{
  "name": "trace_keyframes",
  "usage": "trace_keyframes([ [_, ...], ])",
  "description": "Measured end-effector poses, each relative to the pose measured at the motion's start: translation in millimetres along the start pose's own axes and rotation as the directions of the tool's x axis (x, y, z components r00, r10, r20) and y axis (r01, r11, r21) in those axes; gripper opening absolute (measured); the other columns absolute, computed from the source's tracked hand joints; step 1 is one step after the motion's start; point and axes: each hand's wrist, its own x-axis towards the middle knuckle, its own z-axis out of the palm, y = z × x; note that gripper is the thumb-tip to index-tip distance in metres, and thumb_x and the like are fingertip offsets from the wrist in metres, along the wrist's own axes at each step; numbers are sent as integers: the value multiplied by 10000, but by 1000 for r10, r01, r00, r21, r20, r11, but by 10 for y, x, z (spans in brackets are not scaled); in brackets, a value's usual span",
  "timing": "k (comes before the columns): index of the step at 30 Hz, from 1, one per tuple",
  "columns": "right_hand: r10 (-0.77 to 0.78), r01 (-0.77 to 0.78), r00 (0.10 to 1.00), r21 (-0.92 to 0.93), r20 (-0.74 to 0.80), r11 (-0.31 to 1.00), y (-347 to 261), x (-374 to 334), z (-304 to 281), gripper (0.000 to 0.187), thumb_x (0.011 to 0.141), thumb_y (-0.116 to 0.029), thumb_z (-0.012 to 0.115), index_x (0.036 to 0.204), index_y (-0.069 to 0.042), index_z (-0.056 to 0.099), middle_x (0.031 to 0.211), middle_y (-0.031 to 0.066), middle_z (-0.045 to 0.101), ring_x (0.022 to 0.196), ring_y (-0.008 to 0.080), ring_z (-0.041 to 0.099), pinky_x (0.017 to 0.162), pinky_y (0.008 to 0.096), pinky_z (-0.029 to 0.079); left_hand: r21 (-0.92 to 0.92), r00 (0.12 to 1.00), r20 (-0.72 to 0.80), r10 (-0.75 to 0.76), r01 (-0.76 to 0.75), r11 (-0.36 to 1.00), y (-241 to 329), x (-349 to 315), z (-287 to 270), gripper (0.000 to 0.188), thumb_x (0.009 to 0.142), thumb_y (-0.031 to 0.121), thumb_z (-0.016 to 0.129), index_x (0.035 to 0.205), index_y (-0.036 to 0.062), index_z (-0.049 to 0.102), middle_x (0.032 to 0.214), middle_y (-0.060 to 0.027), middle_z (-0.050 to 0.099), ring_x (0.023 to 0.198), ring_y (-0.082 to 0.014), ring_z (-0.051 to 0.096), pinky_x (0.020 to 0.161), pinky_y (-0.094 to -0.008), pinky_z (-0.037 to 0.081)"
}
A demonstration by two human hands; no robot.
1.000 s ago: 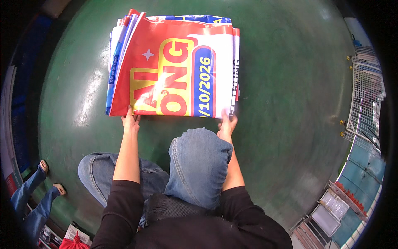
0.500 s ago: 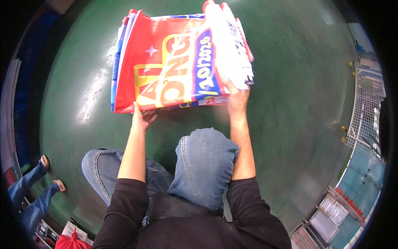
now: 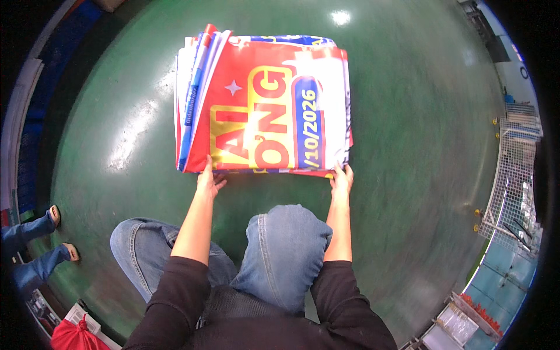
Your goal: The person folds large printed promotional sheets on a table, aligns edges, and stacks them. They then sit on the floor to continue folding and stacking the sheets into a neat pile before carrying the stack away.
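A folded stack of glossy printed banner (image 3: 233, 64), red with white, yellow and blue areas, rests on the green floor in front of me. Its left end shows several uneven folded layers, one of them blue, and the right end lies fairly flat. My left hand (image 3: 209, 181) pinches the near edge toward the left, thumb on top and fingers partly out from beneath. At the near right corner, my right hand (image 3: 342, 179) grips the banner's edge; some of its fingertips are hidden under the layers.
Glossy green floor (image 3: 408, 175) surrounds the banner. Another person's legs in jeans (image 3: 35, 245) show at the left. A red plastic bag (image 3: 79, 333) sits lower left. Along the right stand a white wire grid rack (image 3: 504, 163) and a low cart-like frame (image 3: 455, 326).
The banner's right end, bunched and rolled up before, now lies flatter. My right hand has come down to the near right corner. My left hand keeps its hold.
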Motion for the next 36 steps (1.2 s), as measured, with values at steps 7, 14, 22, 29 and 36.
trace_keyframes([
  [7,-474,446,862,-715,181,538,-628,243,338,826,654,-379,798,1267,38,433,1144,248,561,1070,352,564,892,424,461,239,989,73,-131,110,965,44,-82,89,971,752,744,481,1367,12,313,1333,-209,422,1146,-382,490,904,-566,411],
  [14,-405,414,881,-816,246,404,-1447,-352,635,566,646,-366,780,1065,-40,584,988,204,649,906,360,639,776,445,511,364,954,194,-229,147,920,4,-158,177,868,851,727,234,1339,22,369,1283,-197,499,1108,-362,534,914,-567,399],
  [22,-694,862,311,-500,649,-82,-1350,-1020,849,188,668,-66,646,843,-65,576,809,77,579,799,249,592,697,387,423,365,974,95,-204,157,918,24,-114,293,821,880,684,102,1371,59,308,1225,-206,548,1087,-352,559,913,-550,406],
  [29,-540,629,754,-646,374,432,-811,-358,409,522,679,-291,753,1074,-32,531,1009,136,546,977,311,547,847,417,448,345,973,129,-189,135,929,28,-143,177,791,887,676,182,1375,65,300,1248,-204,523,1120,-343,531,909,-527,419],
  [36,-139,239,908,-216,396,947,-585,799,423,964,644,-353,826,1346,37,294,1221,178,527,1057,246,563,896,371,465,-231,993,115,-10,36,972,-105,-42,144,702,887,546,483,1376,76,301,1410,-195,305,1267,-352,357,1048,-535,287],
])
